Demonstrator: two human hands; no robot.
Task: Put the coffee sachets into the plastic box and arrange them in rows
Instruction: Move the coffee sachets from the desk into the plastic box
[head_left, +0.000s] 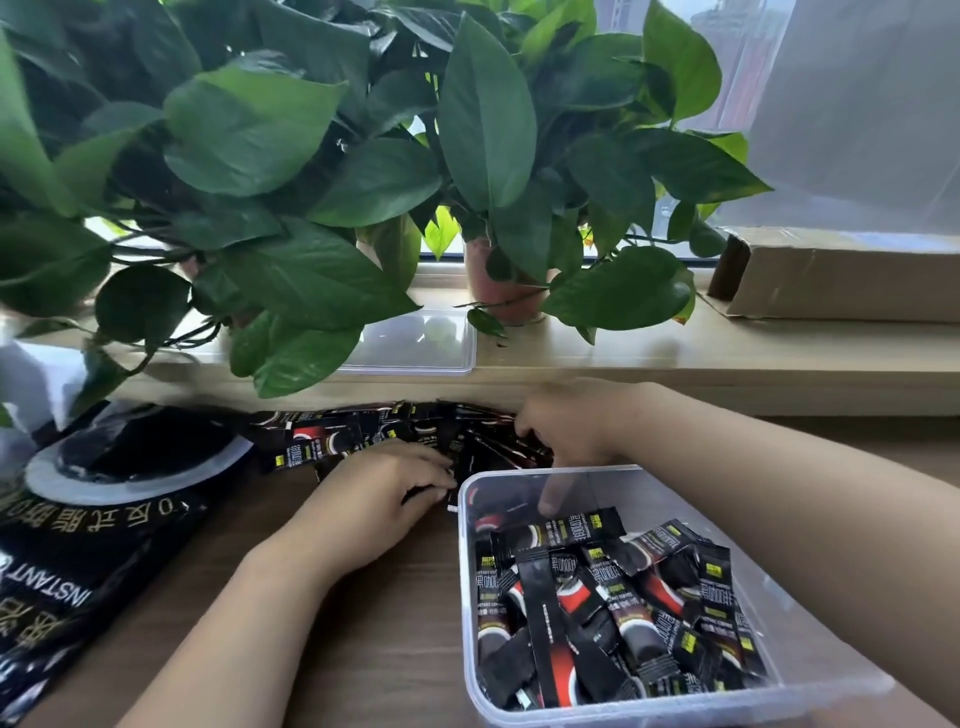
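Right, both hands are in at the pile of loose sachets (363, 434), strewn black and red across the wooden table (363, 649) just below the sill. The left hand (384, 493) sits palm down on the near edge of the pile, fingers together and curled in, clamping 1 dark sachet at their tips, right beside the far left corner of the plastic box (466, 597). The right hand (566, 426) reaches over the box's far rim to the pile's right end. Its fingers are bent down among the sachets and 1 finger shows straight through the clear wall, but I cannot tell whether it has a grip on any. The box stands near right on the table, and the boxed sachets (597, 597) lie jumbled in it, crossing at all angles, not in rows. To the left lies a big black coffee bag (78, 545). Far back on the sill there is a clear lid (415, 343) under the leafy plants (311, 156), with a cardboard carton (831, 280) at far right.
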